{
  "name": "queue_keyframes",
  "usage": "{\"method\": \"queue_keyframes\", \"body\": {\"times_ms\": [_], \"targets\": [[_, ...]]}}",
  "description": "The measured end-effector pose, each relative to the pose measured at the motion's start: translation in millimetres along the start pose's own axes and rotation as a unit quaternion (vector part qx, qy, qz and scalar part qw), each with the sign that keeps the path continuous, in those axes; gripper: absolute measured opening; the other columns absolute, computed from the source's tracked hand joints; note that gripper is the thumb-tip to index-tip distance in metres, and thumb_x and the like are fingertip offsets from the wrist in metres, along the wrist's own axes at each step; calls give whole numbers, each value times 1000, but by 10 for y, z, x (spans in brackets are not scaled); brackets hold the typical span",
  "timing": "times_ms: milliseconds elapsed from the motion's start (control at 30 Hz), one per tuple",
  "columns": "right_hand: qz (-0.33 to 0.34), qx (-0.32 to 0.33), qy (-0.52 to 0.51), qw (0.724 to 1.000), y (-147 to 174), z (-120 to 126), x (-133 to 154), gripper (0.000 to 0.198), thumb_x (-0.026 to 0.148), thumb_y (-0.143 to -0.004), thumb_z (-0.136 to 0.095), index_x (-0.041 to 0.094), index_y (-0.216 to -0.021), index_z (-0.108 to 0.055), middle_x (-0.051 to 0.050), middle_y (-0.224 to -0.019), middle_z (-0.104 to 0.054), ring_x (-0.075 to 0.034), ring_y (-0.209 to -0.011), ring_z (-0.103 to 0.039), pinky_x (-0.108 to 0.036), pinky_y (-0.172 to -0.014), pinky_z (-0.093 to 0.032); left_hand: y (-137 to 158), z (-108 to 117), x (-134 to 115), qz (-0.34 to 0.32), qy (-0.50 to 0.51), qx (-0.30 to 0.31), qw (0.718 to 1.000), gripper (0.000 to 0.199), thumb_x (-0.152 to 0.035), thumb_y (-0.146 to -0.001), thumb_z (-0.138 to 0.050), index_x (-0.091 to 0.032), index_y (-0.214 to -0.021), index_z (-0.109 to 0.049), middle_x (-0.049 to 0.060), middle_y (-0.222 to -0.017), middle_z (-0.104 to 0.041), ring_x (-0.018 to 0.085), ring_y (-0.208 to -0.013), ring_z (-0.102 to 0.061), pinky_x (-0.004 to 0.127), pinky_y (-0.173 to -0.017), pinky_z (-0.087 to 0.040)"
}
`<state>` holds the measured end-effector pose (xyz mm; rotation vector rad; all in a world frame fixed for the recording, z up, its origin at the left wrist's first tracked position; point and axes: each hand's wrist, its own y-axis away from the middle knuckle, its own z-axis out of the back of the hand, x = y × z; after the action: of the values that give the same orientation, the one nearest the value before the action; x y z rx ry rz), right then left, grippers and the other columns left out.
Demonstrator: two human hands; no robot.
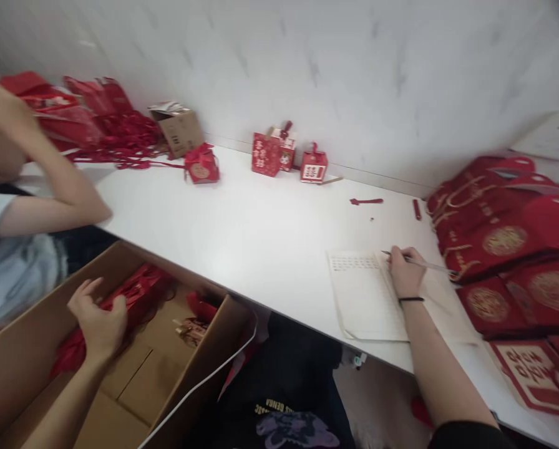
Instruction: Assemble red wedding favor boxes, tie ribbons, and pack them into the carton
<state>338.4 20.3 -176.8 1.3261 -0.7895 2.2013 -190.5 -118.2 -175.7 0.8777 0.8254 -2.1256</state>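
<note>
My right hand is closed around a slim pen, its tip pointing left over an open notebook. Rows of handwriting fill the top of the left page. Over a large cardboard box, my left hand has its thumb and fingers spread. Just behind those fingers lie shiny red wrapped pieces in the box; no firm grip on them shows. A small patterned red piece with a wooden clip lies at the box's right side.
Small red gift boxes stand along the wall, beside a brown carton. Red bags are stacked at right. Red ribbons lie at far left, near another person's arm. A white cable crosses the cardboard box's edge.
</note>
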Motion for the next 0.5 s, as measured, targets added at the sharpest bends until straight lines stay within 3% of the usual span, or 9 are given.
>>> {"method": "queue_keyframes", "body": {"times_ms": [33,100,133,200,233,267,367,433,500], "targets": [[10,0,-9,1000,14,-10,6,26,13,-73,-56,18,-51,-43,2,-45,-47,-10,-44,-43,-24,-48,-35,158,-123,-234,-127,49,38,990,33,-17,-78,-50,-27,-109,-52,-5,-132,-44,24,-127,-39,40,-106,-38],[28,15,-29,999,67,-23,38,25,20,-74,-58,17,-53,-43,3,-48,-47,-10,-48,-45,-22,-52,-37,584,-385,-716,-321,133,161,924,16,-18,-81,-49,-24,-92,-58,0,-109,-58,23,-105,-56,42,-97,-46],[34,28,-41,998,106,-28,60,25,24,-74,-58,17,-55,-43,3,-50,-48,-10,-50,-45,-21,-52,-37,837,-518,-950,-406,173,240,864,18,-12,-80,-47,-24,-85,-60,0,-96,-62,20,-93,-60,37,-86,-52],[31,69,-68,995,203,-43,100,28,32,-75,-57,18,-57,-42,3,-50,-48,-9,-48,-44,-20,-49,-37,1380,-779,-1364,-540,254,412,688,30,-2,-77,-42,-24,-86,-61,0,-89,-66,16,-89,-61,30,-78,-54],[21,98,-83,992,253,-56,113,30,36,-76,-56,18,-57,-41,3,-49,-48,-9,-45,-43,-20,-45,-36,1649,-901,-1532,-591,278,456,604,29,-2,-75,-44,-22,-87,-62,1,-92,-67,16,-93,-60,29,-81,-52],[7,129,-97,987,299,-75,119,32,40,-76,-56,18,-58,-41,3,-48,-48,-9,-42,-42,-19,-41,-35,1908,-1016,-1669,-630,302,455,552,25,-3,-75,-46,-19,-87,-62,2,-92,-68,16,-95,-59,29,-84,-51],[-41,210,-129,968,379,-143,94,37,48,-73,-58,19,-61,-40,3,-48,-49,-9,-37,-41,-19,-32,-33,2560,-1284,-1909,-741,247,423,459,16,-16,-78,-50,-16,-84,-65,8,-103,-65,20,-97,-57,36,-85,-48],[-62,242,-143,958,376,-175,56,38,50,-70,-62,18,-63,-42,2,-51,-50,-10,-41,-46,-20,-34,-41,2872,-1391,-1970,-795,193,420,393,18,-19,-80,-50,-20,-82,-68,10,-101,-65,18,-87,-59,35,-79,-48],[-73,263,-149,950,349,-184,20,38,49,-68,-67,17,-64,-46,2,-56,-50,-11,-49,-50,-22,-41,-50,3092,-1454,-1999,-825,187,400,353,24,-17,-81,-47,-24,-78,-70,12,-97,-67,15,-82,-61,34,-75,-48]]}}
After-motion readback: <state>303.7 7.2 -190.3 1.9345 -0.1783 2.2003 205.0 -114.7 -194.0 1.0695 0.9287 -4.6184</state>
